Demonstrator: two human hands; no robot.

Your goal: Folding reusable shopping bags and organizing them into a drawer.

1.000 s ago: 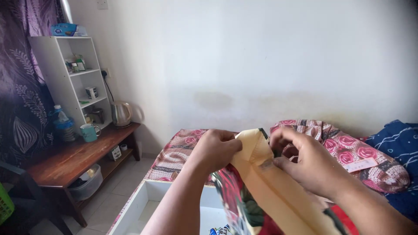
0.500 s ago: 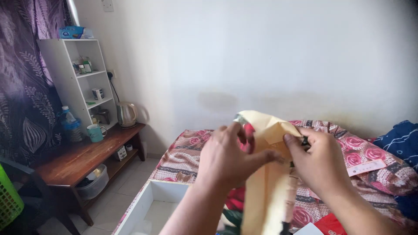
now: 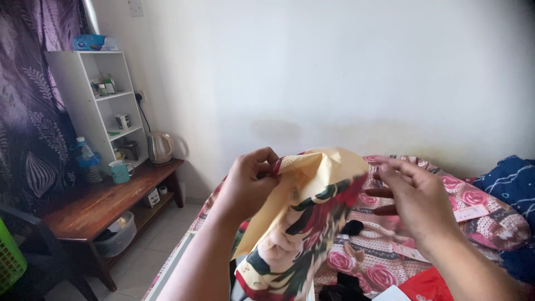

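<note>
A: Which step is in hand at this moment?

B: A piece of cream-yellow cloth with a red, green and black flower print is held up in the air, in front of the bed with the rose-patterned cover. The upper edge of the cloth is pinched by the left hand between thumb and fingers. The right hand is spread, with its fingers apart, just beside the right edge of the cloth; whether that edge is touched cannot be told. It is judged that the cloth is being opened or turned, and not yet folded.

A: What is called for by the next move?

B: Probably the free right corner must be taken by the right hand, so that the cloth is stretched evenly. Below it, on the bed, some small black cloth pieces are seen, and at the left a dark wooden surface with a teal mug.
</note>
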